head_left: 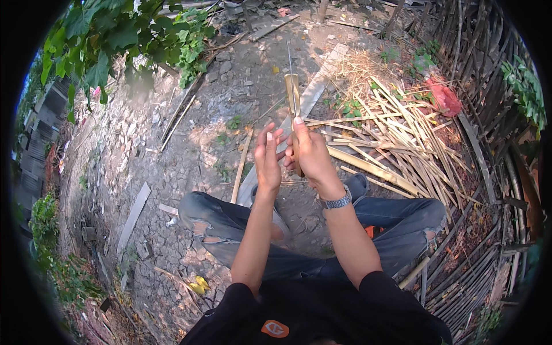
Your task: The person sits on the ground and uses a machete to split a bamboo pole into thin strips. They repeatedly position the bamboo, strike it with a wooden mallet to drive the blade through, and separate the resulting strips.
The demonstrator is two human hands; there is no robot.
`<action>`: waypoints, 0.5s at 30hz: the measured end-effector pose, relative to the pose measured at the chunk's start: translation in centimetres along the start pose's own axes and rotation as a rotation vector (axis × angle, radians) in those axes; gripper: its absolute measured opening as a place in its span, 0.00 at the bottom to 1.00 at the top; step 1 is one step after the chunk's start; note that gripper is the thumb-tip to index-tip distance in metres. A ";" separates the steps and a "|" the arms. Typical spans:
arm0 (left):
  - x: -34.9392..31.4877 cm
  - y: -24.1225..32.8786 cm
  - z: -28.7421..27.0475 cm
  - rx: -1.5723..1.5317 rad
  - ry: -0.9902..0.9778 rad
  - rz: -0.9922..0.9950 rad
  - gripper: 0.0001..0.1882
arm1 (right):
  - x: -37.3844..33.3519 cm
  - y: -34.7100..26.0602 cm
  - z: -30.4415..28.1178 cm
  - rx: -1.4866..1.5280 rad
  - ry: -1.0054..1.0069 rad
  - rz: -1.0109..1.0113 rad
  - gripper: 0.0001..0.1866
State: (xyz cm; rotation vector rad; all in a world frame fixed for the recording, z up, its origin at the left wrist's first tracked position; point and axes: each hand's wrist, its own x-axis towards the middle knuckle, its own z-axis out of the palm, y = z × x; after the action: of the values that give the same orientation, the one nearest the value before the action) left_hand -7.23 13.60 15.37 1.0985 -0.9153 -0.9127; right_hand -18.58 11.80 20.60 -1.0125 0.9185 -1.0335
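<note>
My right hand (pixel 313 154) is closed around a long narrow knife-like tool (pixel 293 95), its thumb laid along the upper side. The tool points away from me, with a yellowish-brown middle and a thin spike-like far end. Its brown lower end shows beneath my fingers. Close on the left is my left hand (pixel 268 158), open, fingers extended and palm turned toward the tool. It is hard to tell whether its fingertips touch the tool. Both hands are above the ground in front of my crossed legs (pixel 224 224).
A heap of split bamboo strips (pixel 402 138) lies to the right, with a red mesh bag (pixel 444 96) behind it. One long pale board (pixel 322 80) runs away beneath my hands. Stick fencing (pixel 489 270) borders the right side. Leafy vines (pixel 123 34) hang at the upper left.
</note>
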 end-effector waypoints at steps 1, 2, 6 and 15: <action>-2.1 -0.3 -0.1 -0.028 -0.061 -0.029 0.38 | 0.1 0.1 0.0 0.003 -0.011 0.004 0.34; -4.0 -0.7 -0.5 -0.056 -0.113 -0.059 0.39 | 0.0 0.1 0.3 -0.010 -0.001 -0.002 0.34; -6.1 1.0 0.6 -0.131 -0.219 -0.075 0.42 | 0.0 -0.4 0.4 -0.050 0.028 -0.024 0.36; -5.1 1.5 1.2 0.237 -0.195 0.046 0.39 | 0.3 0.8 0.4 0.010 -0.016 -0.005 0.29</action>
State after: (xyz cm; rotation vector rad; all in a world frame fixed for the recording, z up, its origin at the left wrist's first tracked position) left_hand -9.87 18.25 16.32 1.1982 -1.2289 -0.9003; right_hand -17.96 11.71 19.87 -1.0139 0.8977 -1.0315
